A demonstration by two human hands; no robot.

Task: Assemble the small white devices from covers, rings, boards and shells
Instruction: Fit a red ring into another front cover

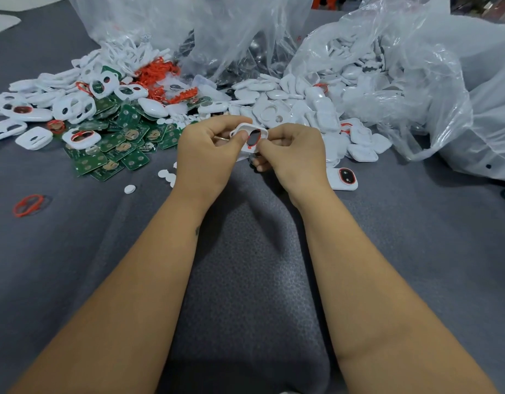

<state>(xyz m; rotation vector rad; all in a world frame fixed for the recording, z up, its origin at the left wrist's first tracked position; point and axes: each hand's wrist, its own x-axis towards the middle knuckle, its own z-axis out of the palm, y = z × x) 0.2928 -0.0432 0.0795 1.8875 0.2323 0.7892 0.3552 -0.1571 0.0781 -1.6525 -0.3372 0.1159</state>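
Both hands hold one white cover (249, 137) with an orange ring around its oval opening, just above the grey cloth. My left hand (207, 155) grips its left side, thumb on the front. My right hand (291, 155) pinches its right and lower edge. Green boards (126, 143) lie heaped to the left. White covers with openings (75, 105) and orange rings (157, 72) lie behind them. White shells (308, 109) spill from a bag on the right. One assembled device (343, 179) lies beside my right wrist.
Clear plastic bags (416, 81) stand across the back and right. A loose orange ring (28, 205) lies on the cloth (245, 265) at the left. Small white discs (129, 189) are scattered near my left wrist.
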